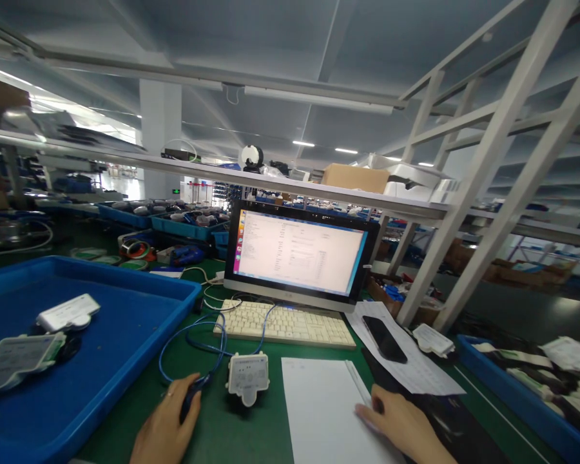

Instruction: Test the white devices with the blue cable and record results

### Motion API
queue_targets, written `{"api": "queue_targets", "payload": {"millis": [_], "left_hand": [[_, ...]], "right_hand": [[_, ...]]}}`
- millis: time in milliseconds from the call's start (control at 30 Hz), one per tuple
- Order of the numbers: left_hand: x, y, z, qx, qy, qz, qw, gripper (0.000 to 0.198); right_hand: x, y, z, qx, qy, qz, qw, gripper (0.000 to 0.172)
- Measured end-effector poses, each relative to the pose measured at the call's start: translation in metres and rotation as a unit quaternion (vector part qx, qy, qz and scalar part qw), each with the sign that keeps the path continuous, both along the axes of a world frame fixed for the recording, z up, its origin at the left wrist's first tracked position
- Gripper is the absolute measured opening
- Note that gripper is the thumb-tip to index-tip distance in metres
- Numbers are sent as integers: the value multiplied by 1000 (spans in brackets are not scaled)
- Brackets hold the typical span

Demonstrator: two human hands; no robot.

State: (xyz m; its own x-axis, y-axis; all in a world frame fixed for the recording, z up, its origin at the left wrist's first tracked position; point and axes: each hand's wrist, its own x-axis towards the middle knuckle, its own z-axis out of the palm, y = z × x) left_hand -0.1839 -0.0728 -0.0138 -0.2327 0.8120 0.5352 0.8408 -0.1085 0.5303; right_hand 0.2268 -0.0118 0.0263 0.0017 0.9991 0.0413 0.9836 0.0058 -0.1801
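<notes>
My left hand lies curled over a dark computer mouse on the green bench mat, gripping it. Just right of it sits a small white device with a blue cable plugged in. My right hand rests on a white sheet of paper, fingers stretched out flat, holding nothing. Behind them stand a cream keyboard and a lit monitor.
A large blue tray at left holds two white devices. A black phone lies on papers at right, beside a white frame post. Another blue tray with parts sits far right. Shelf overhead.
</notes>
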Motion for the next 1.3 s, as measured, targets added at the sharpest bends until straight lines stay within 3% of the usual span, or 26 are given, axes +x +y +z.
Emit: {"api": "queue_targets", "payload": {"millis": [67, 200, 333, 400, 500, 567, 633, 733, 933, 1167, 1300], "left_hand": [[-4, -4, -9, 10, 57, 8, 998, 31], [5, -13, -20, 109, 163, 22, 980, 36], [37, -21, -18, 153, 221, -50, 962, 39], [58, -21, -15, 182, 243, -106, 947, 34], [90, -18, -8, 219, 259, -188, 922, 29], [109, -16, -4, 198, 247, -225, 922, 29], [124, -14, -1, 169, 231, -247, 926, 32], [137, -13, -2, 142, 227, -263, 927, 39], [141, -14, -14, 114, 226, -249, 935, 38], [145, -17, -9, 122, 232, -232, 937, 37], [149, -18, -13, 96, 208, -238, 944, 35]], "right_hand": [[-4, 7, -1, -24, 0, -4, 1000, 25], [0, 21, -9, -56, 45, 13, 997, 22], [-1, 29, -9, -39, 180, 19, 983, 27], [-7, 29, -3, -55, 320, 1, 946, 29], [-25, 27, 8, -85, 523, -16, 848, 27], [-42, 26, 13, -76, 596, -16, 799, 25], [-60, 28, 14, -63, 626, -16, 777, 23], [-88, 36, 5, -41, 626, -1, 778, 23], [-129, 48, -27, 5, 587, 8, 810, 20], [-132, 48, -37, 97, 499, 15, 861, 19], [-131, 50, -40, 112, 469, 18, 876, 21]]}}
